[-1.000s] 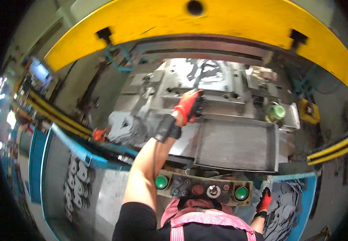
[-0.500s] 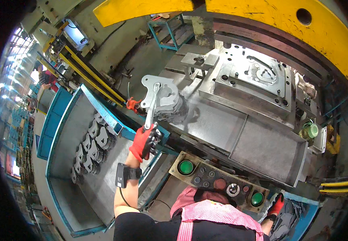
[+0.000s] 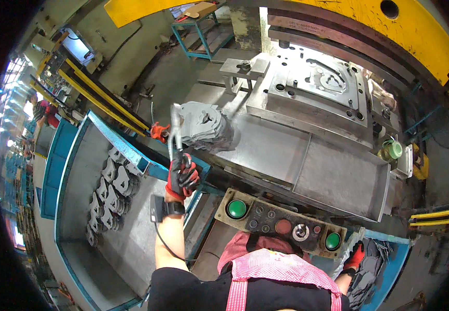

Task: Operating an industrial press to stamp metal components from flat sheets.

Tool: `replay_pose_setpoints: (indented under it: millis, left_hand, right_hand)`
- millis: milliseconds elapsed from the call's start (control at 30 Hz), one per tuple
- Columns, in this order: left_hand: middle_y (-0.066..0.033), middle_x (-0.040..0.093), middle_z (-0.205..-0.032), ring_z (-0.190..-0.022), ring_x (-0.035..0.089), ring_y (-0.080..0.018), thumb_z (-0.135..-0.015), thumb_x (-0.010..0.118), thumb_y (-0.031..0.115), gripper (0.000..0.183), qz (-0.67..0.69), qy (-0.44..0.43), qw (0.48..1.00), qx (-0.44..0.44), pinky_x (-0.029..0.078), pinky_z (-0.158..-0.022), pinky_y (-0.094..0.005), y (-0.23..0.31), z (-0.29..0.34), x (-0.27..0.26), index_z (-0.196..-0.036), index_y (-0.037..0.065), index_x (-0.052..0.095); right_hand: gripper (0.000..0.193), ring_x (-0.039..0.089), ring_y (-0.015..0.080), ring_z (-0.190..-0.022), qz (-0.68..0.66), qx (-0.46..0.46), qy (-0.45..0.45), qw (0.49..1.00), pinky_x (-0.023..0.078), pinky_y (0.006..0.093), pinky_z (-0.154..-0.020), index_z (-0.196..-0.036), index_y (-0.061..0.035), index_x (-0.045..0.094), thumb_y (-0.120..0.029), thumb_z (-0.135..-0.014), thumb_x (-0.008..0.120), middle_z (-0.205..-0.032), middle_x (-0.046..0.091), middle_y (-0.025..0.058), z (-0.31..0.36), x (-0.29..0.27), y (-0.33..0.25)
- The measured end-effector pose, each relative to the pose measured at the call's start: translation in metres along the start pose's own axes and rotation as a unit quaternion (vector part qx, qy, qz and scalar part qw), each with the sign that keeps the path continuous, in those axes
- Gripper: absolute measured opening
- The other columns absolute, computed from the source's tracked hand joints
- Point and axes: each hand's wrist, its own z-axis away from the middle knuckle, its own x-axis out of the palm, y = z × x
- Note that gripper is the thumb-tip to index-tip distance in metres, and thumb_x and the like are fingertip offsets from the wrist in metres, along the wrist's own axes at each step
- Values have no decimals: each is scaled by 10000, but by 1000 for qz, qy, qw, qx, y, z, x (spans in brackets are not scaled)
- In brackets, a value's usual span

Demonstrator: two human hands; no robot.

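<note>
The left hand point(image 3: 184, 175), in a knit red glove with black-coated fingers, has its fingers curled tight around one slim, silvery metal bar point(image 3: 176, 124). Blur hides the bar's exact shape; its near part looks split into two strips. Its long axis runs near to far, the free end pointing away from the person, in front of the left edge of one stack of plates point(image 3: 204, 129). Those plates are flat, matte grey metal with rounded lobes and a cut-out; their number cannot be told.

The right hand point(image 3: 356, 256), also gloved in red and black, is at the left edge of the blue bin on the right point(image 3: 401, 267), beside loose grey plates point(image 3: 369, 274); whether it grips cannot be told.

Between the hands, one worn control box point(image 3: 258, 212) carries two round green buttons point(image 3: 236, 209). Beyond lie one shallow metal tray point(image 3: 338, 181) and one thick, smooth steel block point(image 3: 307, 111) with round holes. On the left, a blue-rimmed bin point(image 3: 65, 207) holds several overlapping piles of plates point(image 3: 111, 199).
</note>
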Motion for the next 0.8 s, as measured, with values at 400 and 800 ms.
replay_pose_setpoints:
  millis: [400,800]
  left_hand:
    - [-13,544,-616,-511,490,-104,-828,576,331,310,-411,72,897,-145,364,-438,-266,-127,-29,32,-806,21,590]
    - [-238,410,-1269,-1193,392,-315,-729,643,431,769,-606,173,763,141,293,-995,-358,-118,-57,-48,-1258,-49,359]
  right_hand:
    - [398,485,174,-1091,-38,-57,-34,997,357,376,-842,-1181,-134,511,-358,-852,502,-1196,527,29,4,5,20]
    - [439,463,190,-1122,-63,12,23,998,330,396,-837,-1209,-138,478,-386,-848,490,-1224,509,33,38,-4,23]
